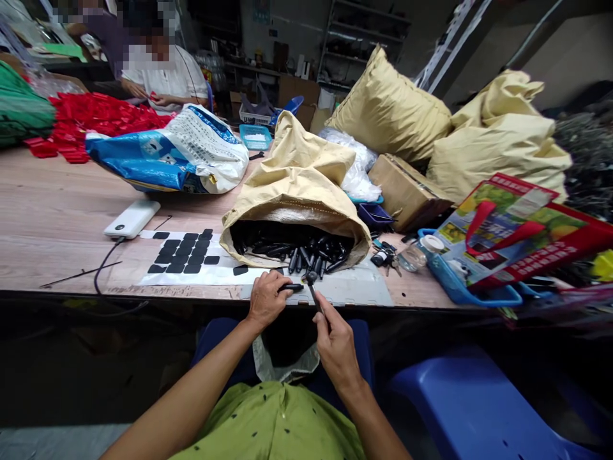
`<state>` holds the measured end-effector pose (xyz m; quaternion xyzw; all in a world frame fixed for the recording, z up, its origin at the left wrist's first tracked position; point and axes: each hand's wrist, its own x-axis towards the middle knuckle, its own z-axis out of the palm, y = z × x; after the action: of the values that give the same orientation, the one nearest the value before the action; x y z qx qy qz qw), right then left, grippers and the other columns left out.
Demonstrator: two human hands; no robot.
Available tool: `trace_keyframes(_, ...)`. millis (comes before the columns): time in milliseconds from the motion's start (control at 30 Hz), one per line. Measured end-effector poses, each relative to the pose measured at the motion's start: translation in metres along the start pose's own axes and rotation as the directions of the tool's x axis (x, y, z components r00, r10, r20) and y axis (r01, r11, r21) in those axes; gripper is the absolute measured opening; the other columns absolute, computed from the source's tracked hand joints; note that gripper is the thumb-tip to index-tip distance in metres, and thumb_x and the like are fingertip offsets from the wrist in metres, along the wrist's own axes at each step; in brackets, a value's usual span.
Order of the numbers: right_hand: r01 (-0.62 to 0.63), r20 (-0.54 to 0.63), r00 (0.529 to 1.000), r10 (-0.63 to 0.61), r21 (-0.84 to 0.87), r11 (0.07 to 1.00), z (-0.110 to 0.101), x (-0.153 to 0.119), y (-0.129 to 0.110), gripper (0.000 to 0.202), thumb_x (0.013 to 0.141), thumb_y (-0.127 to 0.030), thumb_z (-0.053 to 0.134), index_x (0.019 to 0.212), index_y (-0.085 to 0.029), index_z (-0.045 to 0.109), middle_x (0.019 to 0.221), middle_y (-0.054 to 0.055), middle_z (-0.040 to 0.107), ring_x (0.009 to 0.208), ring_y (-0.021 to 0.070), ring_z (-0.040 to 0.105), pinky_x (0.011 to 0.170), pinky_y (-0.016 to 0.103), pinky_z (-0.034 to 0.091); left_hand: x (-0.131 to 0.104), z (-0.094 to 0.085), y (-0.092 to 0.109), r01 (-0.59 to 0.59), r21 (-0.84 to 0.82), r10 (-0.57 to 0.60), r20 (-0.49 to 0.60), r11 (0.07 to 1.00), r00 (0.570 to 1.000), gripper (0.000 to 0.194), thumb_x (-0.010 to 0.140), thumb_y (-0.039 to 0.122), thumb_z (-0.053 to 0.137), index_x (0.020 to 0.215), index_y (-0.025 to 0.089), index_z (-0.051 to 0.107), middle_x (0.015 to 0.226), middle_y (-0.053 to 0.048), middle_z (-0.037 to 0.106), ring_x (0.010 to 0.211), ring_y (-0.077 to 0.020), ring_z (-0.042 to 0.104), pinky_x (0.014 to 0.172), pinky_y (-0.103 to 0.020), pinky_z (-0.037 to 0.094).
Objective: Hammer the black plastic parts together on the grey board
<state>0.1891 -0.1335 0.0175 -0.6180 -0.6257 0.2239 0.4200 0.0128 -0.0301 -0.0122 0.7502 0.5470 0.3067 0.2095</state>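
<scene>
At the table's front edge my left hand is closed round a short black piece that points right. My right hand grips a thin dark tool, whose rounded head reaches up near the tip of that piece. Just beyond both hands, a beige cloth sack lies with its mouth toward me, and many black elongated pieces spill out of it. Left of the sack, flat black squares lie in rows on a white sheet.
A white power bank with a cable lies left. Behind are a blue-white bag and red pieces. At right stand a cardboard box, a jar and a blue basket. A person sits across the table.
</scene>
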Motion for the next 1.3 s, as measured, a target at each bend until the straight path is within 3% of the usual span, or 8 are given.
trace_keyframes(167, -0.133, -0.042, 0.990, 0.135, 0.035, 0.990, -0.014, 0.001, -0.004, 0.048, 0.098, -0.027, 0.048, 0.145, -0.018, 0.058, 0.110, 0.009, 0.075, 0.086, 0.0175, 0.069, 0.087, 0.032, 0.057, -0.001, 0.002, -0.005, -0.026, -0.001, 0.026, -0.012, 1.000, 1.000, 0.017, 0.091, 0.027, 0.065, 0.104, 0.028, 0.076, 0.102, -0.005, 0.066, 0.100, -0.0246, 0.057, 0.088, -0.038, 0.039)
trace_keyframes(333, -0.206, -0.055, 0.976, 0.209, 0.058, 0.977, -0.015, -0.009, 0.010, 0.050, 0.097, -0.029, 0.049, 0.145, -0.017, 0.058, 0.095, 0.006, 0.075, 0.080, 0.0166, 0.067, 0.083, 0.029, 0.055, -0.001, 0.006, -0.009, -0.026, 0.012, 0.026, -0.023, 1.000, 0.999, 0.019, 0.094, 0.029, 0.063, 0.107, 0.029, 0.077, 0.101, -0.004, 0.064, 0.099, -0.0232, 0.056, 0.088, -0.036, 0.039)
trace_keyframes(533, -0.237, -0.028, 0.970, 0.240, 0.084, 0.968, -0.009, -0.017, 0.013, 0.050, 0.098, -0.031, 0.050, 0.145, -0.017, 0.058, 0.097, 0.006, 0.074, 0.081, 0.0155, 0.066, 0.083, 0.027, 0.055, -0.001, 0.002, -0.005, -0.030, 0.073, 0.029, 0.022, 0.997, 0.999, 0.021, 0.098, 0.036, 0.058, 0.106, 0.031, 0.077, 0.100, -0.003, 0.065, 0.097, -0.0220, 0.056, 0.086, -0.037, 0.039)
trace_keyframes(700, -0.198, -0.018, 0.980, 0.199, 0.060, 0.978, -0.007, -0.013, 0.003, 0.049, 0.098, -0.030, 0.048, 0.144, -0.016, 0.060, 0.099, 0.007, 0.075, 0.078, 0.0152, 0.066, 0.082, 0.027, 0.056, 0.001, -0.001, 0.002, -0.020, 0.094, 0.018, 0.032, 0.995, 0.999, 0.020, 0.099, 0.037, 0.058, 0.106, 0.030, 0.074, 0.104, -0.001, 0.067, 0.100, -0.0224, 0.057, 0.087, -0.037, 0.038)
trace_keyframes(833, -0.144, -0.021, 0.989, 0.146, 0.047, 0.988, -0.005, -0.006, -0.002, 0.047, 0.099, -0.027, 0.047, 0.143, -0.016, 0.060, 0.113, 0.010, 0.075, 0.089, 0.0167, 0.070, 0.089, 0.030, 0.057, 0.005, -0.001, 0.008, 0.024, 0.119, -0.029, 0.037, 0.993, 0.999, 0.018, 0.100, 0.037, 0.055, 0.101, 0.027, 0.071, 0.105, -0.002, 0.068, 0.103, -0.0230, 0.058, 0.087, -0.037, 0.038)
trace_keyframes(1133, 0.104, -0.175, 0.980, -0.100, 0.013, 0.995, 0.002, 0.000, -0.006, 0.047, 0.102, -0.021, 0.046, 0.148, -0.019, 0.055, 0.144, 0.011, 0.062, 0.118, 0.0189, 0.068, 0.098, 0.030, 0.058, 0.006, 0.001, 0.008, 0.025, 0.142, -0.030, 0.032, 0.989, 0.999, 0.025, 0.103, 0.036, 0.051, 0.102, 0.027, 0.074, 0.104, -0.004, 0.066, 0.103, -0.0226, 0.058, 0.085, -0.037, 0.038)
trace_keyframes(1300, 0.071, -0.062, 0.995, -0.074, -0.039, 0.997, 0.015, -0.004, 0.009, 0.047, 0.102, -0.019, 0.044, 0.148, -0.020, 0.054, 0.138, 0.010, 0.066, 0.123, 0.0185, 0.066, 0.106, 0.031, 0.053, 0.005, 0.002, 0.005, 0.020, 0.102, -0.022, 0.018, 0.995, 1.000, 0.026, 0.103, 0.035, 0.051, 0.104, 0.027, 0.075, 0.102, -0.004, 0.065, 0.101, -0.0212, 0.059, 0.084, -0.035, 0.038)
